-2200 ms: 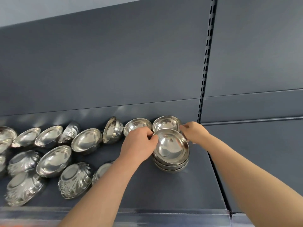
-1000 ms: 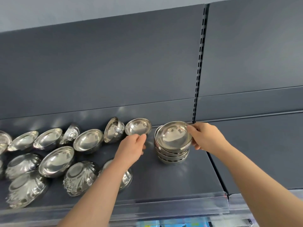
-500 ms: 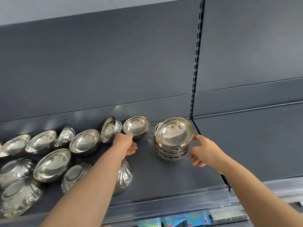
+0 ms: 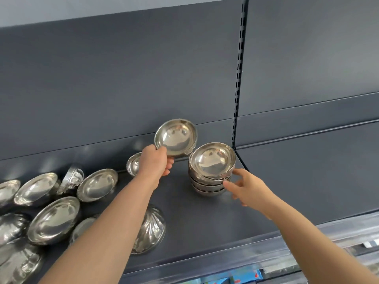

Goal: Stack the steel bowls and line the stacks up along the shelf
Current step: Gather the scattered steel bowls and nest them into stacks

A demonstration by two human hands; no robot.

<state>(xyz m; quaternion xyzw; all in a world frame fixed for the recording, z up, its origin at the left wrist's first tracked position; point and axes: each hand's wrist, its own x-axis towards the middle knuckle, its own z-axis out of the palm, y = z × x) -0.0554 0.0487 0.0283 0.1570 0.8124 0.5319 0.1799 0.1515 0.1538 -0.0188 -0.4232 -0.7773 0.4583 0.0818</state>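
Observation:
A stack of steel bowls (image 4: 211, 170) stands at the right end of the dark shelf (image 4: 196, 218), near the back wall. My left hand (image 4: 155, 160) grips the rim of one steel bowl (image 4: 175, 138) and holds it tilted in the air, up and to the left of the stack. My right hand (image 4: 245, 186) is open, its fingertips touching the stack's right side low down. Several loose steel bowls (image 4: 98, 184) lie scattered over the left half of the shelf, some tipped on edge.
A ribbed bowl (image 4: 150, 232) lies overturned under my left forearm near the shelf's front lip. Another bowl (image 4: 133, 163) stands half hidden behind my left hand. A slotted upright (image 4: 238, 78) runs up the back panel just right of the stack.
My left hand has taken hold of the bowl beside the stack and lifted it up off the shelf. My right hand has moved in to touch the stack's side.

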